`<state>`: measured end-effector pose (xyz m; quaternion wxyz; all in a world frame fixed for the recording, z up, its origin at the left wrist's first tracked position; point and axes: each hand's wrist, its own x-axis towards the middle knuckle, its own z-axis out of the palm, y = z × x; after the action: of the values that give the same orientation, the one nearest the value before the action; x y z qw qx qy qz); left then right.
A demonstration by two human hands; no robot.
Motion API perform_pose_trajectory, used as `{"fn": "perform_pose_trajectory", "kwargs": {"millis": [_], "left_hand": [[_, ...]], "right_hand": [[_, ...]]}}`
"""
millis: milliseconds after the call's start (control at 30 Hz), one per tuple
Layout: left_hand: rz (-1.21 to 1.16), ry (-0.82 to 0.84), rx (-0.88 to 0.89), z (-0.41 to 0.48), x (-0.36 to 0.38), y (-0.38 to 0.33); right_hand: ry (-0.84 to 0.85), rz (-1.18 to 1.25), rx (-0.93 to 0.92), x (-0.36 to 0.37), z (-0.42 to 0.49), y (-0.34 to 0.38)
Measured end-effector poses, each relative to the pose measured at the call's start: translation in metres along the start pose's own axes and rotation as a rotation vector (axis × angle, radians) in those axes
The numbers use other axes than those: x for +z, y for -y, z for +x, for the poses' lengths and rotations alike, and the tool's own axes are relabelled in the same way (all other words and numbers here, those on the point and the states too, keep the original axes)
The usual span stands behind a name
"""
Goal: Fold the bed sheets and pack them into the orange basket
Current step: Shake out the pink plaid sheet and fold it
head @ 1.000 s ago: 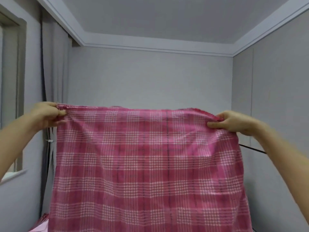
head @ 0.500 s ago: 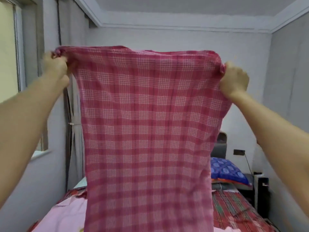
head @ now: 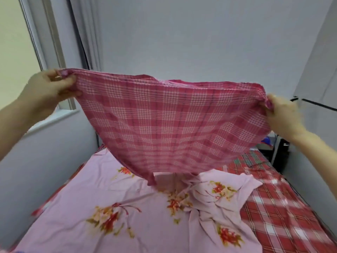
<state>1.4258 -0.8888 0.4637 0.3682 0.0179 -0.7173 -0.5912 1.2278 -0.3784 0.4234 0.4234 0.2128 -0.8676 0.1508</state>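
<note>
A pink checked bed sheet hangs spread out in the air above the bed. My left hand pinches its upper left corner and my right hand grips its upper right corner. The sheet billows towards me and narrows to a point at its lower end, just above a pale pink floral sheet that lies rumpled on the bed. The orange basket is not in view.
A red checked cover lies on the bed's right side under the floral sheet. A window and curtain stand at the left, grey walls behind and at the right. A dark object sits at the bed's far right.
My view has tipped down from the ceiling to the bed. Both hands have come lower and further apart, and the hanging sheet has swung up and billowed towards me.
</note>
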Motion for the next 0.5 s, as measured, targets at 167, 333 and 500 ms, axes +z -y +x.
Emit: {"fn": "perform_pose_trajectory", "kwargs": {"millis": [167,333,500], "left_hand": [[0.153,0.329,-0.282,-0.109,-0.029,0.031],[0.411,0.472,-0.599,-0.204,-0.053,0.078],[0.527,0.649,-0.763,-0.3,-0.065,0.116]], "right_hand": [[0.266,0.032,-0.065,-0.007,-0.126,0.008],[0.765,0.053,0.001,-0.004,-0.234,0.02],[1.083,0.073,-0.012,-0.017,-0.315,0.033]]}}
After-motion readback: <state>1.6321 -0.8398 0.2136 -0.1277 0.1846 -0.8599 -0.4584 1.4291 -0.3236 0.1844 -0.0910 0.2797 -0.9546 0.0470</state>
